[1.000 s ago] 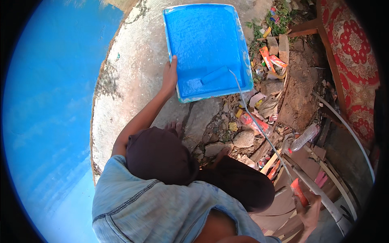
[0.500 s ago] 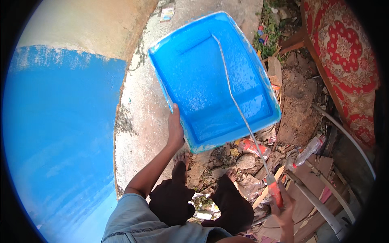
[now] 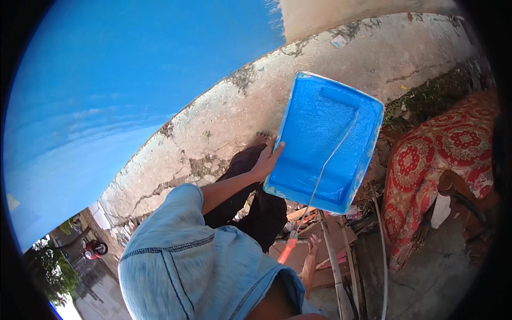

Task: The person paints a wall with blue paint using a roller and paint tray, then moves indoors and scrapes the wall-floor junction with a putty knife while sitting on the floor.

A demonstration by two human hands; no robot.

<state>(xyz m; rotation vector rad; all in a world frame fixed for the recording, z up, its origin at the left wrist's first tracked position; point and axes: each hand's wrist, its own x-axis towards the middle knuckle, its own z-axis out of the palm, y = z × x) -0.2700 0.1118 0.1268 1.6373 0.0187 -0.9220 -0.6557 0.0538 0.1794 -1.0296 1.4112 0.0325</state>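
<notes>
My left hand grips the left rim of a blue paint tray, thumb over the edge. The tray is tilted and coated inside with wet blue paint. A paint roller's blue-coated head lies against the tray's sloped far part. Its thin metal rod runs down over the near rim to an orange-red handle. Just right of the handle, my right hand is raised with fingers partly spread, seemingly off the grip. Part of that hand is small and hard to make out.
A wall painted blue, with a beige unpainted part, stands beyond a cracked concrete ledge. At right sits furniture covered in red patterned cloth. Wooden poles, a pale pipe and debris lie below the tray.
My view has turned, bringing more wall and ledge in at left. The tray appears further right and lower. My right hand, formerly around the roller handle, now shows beside it.
</notes>
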